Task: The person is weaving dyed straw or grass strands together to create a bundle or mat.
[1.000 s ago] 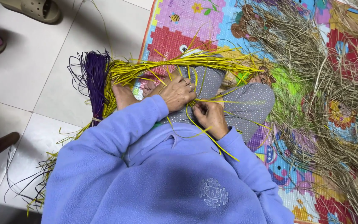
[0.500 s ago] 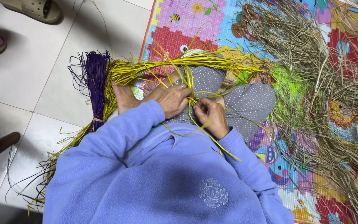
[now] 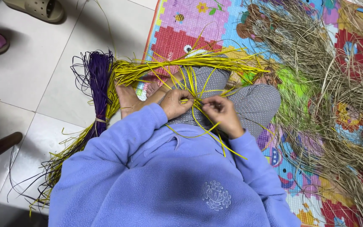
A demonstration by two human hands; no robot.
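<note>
Both hands are pinching the yellow strands (image 3: 198, 90) in a narrow grip, left hand (image 3: 175, 103) just beside right hand (image 3: 222, 114), the strands' long axis fanning away over the knees.

strips in the hands (image 3: 198, 98): bright yellow
bundle on the floor (image 3: 98, 90): deep purple, tied with a pale band, yellow strands beside it
sweater (image 3: 164, 180): plain periwinkle blue, with a round stitched flower emblem in the same blue
trousers (image 3: 253, 101): grey with small white dots
play mat (image 3: 177, 29): patchwork of pink, red, blue, green and yellow, printed with a bee, flowers and a brown bear
loose grass (image 3: 341, 84): dull straw and grey-green
floor (image 3: 34, 71): off-white tiles with dark seams
sandal (image 3: 36, 9): khaki
</note>
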